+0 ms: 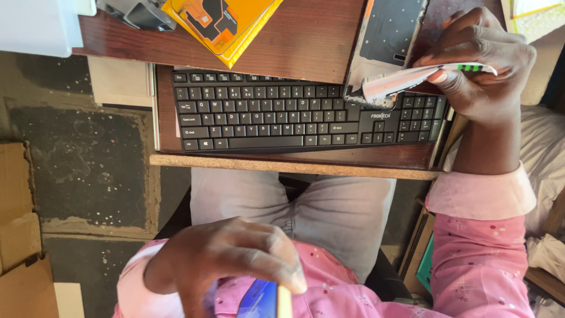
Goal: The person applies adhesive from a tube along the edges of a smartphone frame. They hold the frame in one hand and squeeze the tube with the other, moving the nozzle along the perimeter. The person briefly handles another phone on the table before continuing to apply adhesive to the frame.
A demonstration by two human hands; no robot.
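My right hand (479, 65) is up at the right end of the desk, gripping a crumpled white tube (406, 79) with green stripes; its nozzle points left, over a flat grey panel (388, 35) that leans on the desk. My left hand (226, 256) rests low by my lap, fingers curled over a phone (262, 300) with a lit blue screen. Between the two hands a black keyboard (294, 112) lies on a pull-out wooden tray (294, 165).
An orange packet (226, 23) and a dark grey device (141, 13) lie on the dark wooden desk top (306, 41). A cardboard box (17, 229) stands on the stained floor at the left. White cloth (547, 159) lies at the right.
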